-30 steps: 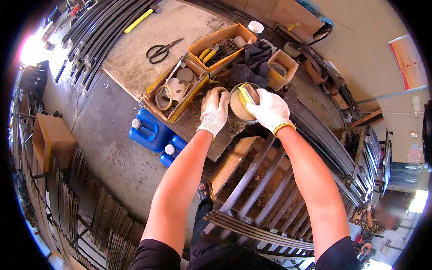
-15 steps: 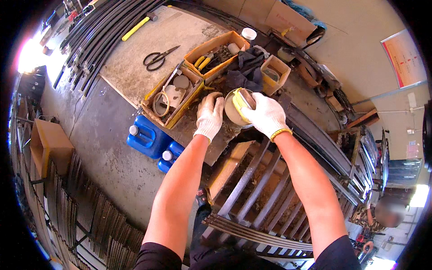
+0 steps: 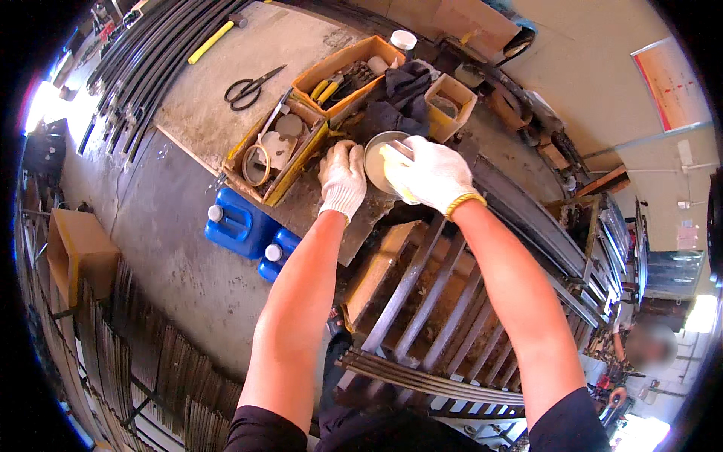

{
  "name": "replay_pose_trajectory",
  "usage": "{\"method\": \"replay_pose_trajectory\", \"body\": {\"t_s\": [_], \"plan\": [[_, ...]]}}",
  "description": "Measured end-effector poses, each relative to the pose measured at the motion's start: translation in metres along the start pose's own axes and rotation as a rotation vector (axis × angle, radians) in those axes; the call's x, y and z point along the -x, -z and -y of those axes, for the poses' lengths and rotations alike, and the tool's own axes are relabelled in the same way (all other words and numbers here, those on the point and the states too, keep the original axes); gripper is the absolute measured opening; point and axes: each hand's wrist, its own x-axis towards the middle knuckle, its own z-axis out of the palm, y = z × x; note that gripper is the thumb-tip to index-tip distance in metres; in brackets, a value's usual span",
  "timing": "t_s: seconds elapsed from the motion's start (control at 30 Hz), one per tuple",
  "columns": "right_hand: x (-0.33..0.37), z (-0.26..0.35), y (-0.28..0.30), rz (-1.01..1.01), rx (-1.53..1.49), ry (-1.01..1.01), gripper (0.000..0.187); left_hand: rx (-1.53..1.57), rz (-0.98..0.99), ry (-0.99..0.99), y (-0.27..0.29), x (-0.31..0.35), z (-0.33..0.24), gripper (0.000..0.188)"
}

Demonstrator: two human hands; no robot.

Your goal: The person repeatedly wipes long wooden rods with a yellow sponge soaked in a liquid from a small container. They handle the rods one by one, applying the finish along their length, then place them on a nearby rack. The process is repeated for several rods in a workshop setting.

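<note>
My right hand (image 3: 433, 175), in a white knitted glove with a yellow cuff, grips a small block-like tool (image 3: 401, 151) with a brown wooden back and a yellow part. Its face is mostly hidden by the glove. The tool is over the mouth of a round metal tin (image 3: 373, 164); pale yellowish material shows inside. To the left of that tin, my left hand (image 3: 343, 175), gloved too, rests with bent, loose fingers, thumb close to the rim. I see nothing held in it.
Left of the hands stands a parts box (image 3: 275, 194); behind it is an orange-edged box (image 3: 305, 75) with yellow-handled pliers. Black scissors (image 3: 256, 88) and a yellow-handled hammer (image 3: 212, 41) lie on the board. Below are blue jugs (image 3: 239, 226) and metal bars (image 3: 410, 301).
My right hand has turned and shifted slightly left over the tin, covering more of the tool. My left hand stays beside the tin. The whole view has shifted a little.
</note>
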Motion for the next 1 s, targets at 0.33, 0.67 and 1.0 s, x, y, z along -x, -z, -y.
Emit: {"method": "replay_pose_trajectory", "body": {"t_s": [0.33,0.67,1.0], "plan": [[0.004,0.01,0.009,-0.1,-0.155,-0.036,0.052,0.007,-0.002,-0.025,-0.001,0.002,0.004,0.033],[0.018,-0.013,0.019,-0.022,-0.108,0.014,0.056,-0.001,-0.005,-0.01,-0.002,0.004,0.005,0.033],[-0.001,-0.011,-0.017,-0.101,-0.088,-0.004,0.053,0.014,0.001,0.025,-0.001,0.005,0.001,0.033]]}}
